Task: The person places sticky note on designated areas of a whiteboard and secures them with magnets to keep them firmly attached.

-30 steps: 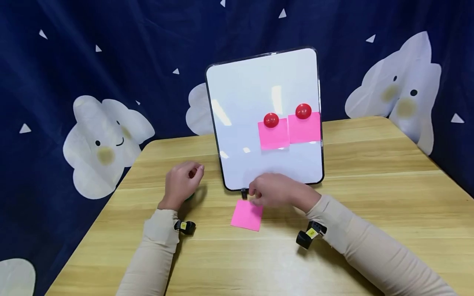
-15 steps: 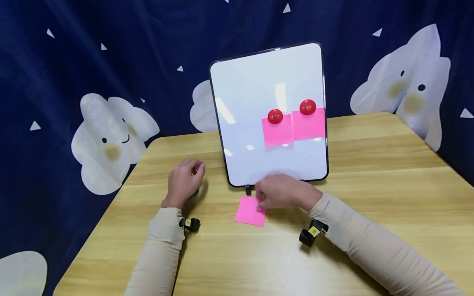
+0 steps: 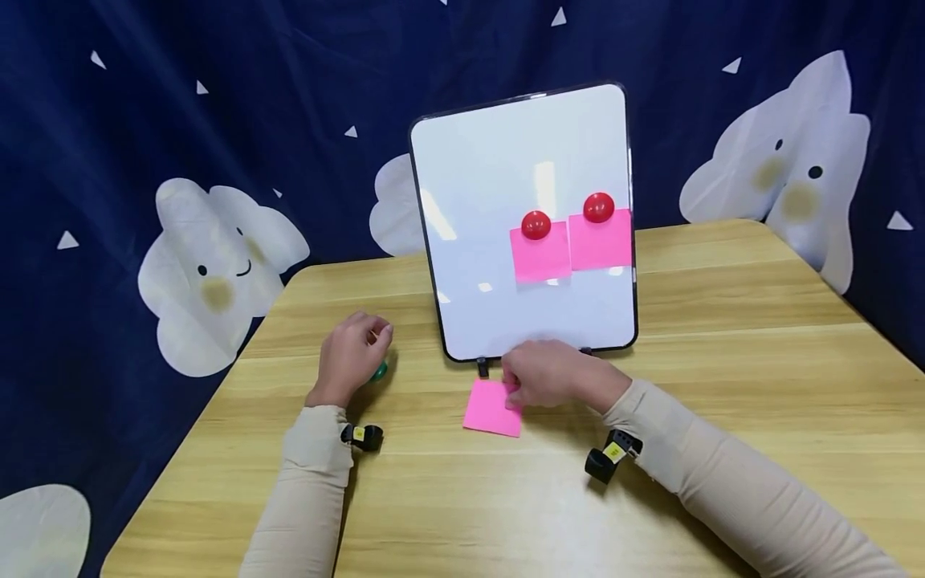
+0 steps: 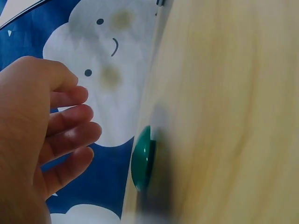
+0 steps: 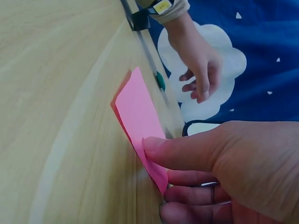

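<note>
My right hand (image 3: 551, 374) pinches a pink sticky note (image 3: 491, 408) by its right edge, just in front of the whiteboard. In the right wrist view the thumb lies on top of that sticky note (image 5: 140, 112), which is tilted a little off the wood, its underside in shadow. My left hand (image 3: 351, 359) hovers with fingers loosely curled and holds nothing. Beside and below it a round green magnet (image 3: 380, 371) lies on the table; the left wrist view shows this magnet (image 4: 142, 158) apart from the fingertips.
The whiteboard (image 3: 491, 177) stands tilted on small black feet (image 3: 482, 368). On it hang two pink notes, one under a red magnet (image 3: 536, 225), the other under a second red magnet (image 3: 599, 208). Behind the wooden table (image 3: 723, 417) hangs a dark blue curtain (image 3: 289, 64).
The right fingers have come onto the sticky note's right edge and now pinch it; the note has turned slightly. The left hand has barely moved, and more of the green magnet shows. The view shifted a little.
</note>
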A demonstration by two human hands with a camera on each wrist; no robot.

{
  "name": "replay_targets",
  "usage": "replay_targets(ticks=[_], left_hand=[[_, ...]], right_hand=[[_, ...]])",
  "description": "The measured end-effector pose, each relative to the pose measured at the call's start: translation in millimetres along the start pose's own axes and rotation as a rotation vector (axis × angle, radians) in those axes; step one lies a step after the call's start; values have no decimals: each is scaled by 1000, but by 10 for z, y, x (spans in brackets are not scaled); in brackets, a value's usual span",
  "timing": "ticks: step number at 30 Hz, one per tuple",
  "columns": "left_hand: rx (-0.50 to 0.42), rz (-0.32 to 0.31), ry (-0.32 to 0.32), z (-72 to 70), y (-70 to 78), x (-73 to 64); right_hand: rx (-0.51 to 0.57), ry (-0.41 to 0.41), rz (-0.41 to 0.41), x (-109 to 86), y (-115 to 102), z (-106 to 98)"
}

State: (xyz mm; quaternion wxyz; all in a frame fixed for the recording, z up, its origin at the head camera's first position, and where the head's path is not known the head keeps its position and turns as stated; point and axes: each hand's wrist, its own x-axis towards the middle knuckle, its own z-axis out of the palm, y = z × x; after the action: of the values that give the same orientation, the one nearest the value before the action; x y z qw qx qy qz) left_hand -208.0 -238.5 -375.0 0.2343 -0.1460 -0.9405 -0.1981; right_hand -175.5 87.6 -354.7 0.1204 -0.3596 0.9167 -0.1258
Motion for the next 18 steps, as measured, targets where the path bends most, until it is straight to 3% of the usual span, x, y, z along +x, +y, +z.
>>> replay_targets(ticks=[12,18], left_hand=[[-35,-40,-45,-58,-85,-74],[-78,-101,-147,-90,-138,-99]], right_hand=[[15,71,-40,-22,21,46],[58,109,-91,-14,44,77]])
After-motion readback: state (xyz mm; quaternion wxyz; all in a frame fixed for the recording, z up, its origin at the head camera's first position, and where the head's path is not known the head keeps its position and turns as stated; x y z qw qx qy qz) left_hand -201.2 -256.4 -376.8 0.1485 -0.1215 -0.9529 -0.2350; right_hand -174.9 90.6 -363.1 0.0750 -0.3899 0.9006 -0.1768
